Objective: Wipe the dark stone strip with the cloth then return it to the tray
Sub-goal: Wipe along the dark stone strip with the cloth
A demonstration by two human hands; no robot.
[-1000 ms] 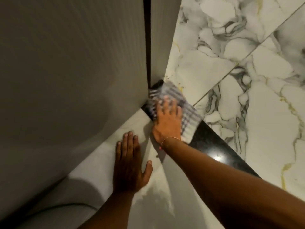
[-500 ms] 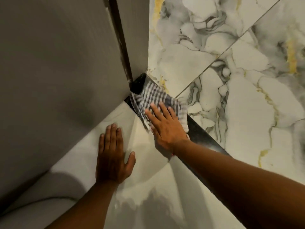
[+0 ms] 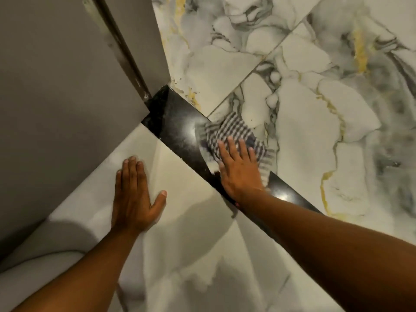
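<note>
A dark polished stone strip runs diagonally across the floor from the door frame toward the lower right. A black-and-white checked cloth lies across the strip and onto the marble tile beside it. My right hand presses flat on the cloth's near part, fingers spread. My left hand rests flat and empty on the pale floor tile to the left of the strip. No tray is in view.
A grey door or panel with a dark frame edge stands at the left, meeting the strip's far end. White marble tiles with grey and gold veins lie right of the strip. Pale plain tiles lie on my side.
My right hand has slid the cloth along the strip, away from the corner by the door frame toward the lower right. The strip's far end is now uncovered. My left hand stays flat.
</note>
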